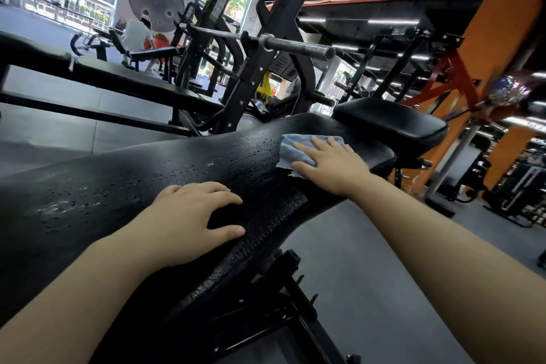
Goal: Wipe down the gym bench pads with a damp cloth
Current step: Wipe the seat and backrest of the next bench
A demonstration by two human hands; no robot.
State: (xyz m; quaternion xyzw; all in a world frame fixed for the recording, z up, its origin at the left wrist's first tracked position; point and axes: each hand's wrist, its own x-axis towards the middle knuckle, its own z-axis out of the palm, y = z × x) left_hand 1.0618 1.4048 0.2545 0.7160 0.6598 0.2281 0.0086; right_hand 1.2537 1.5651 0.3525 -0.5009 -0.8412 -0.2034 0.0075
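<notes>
The left hand [189,216] rests near on the long back pad [141,186], fingers loosely spread, holding nothing. The pad's long axis runs from near left to far right, toward the seat pad [390,124]. Farther right, the right hand [331,165] presses flat on the blue cloth [295,148] at the pad's far end; droplets lie leftward of it.
</notes>
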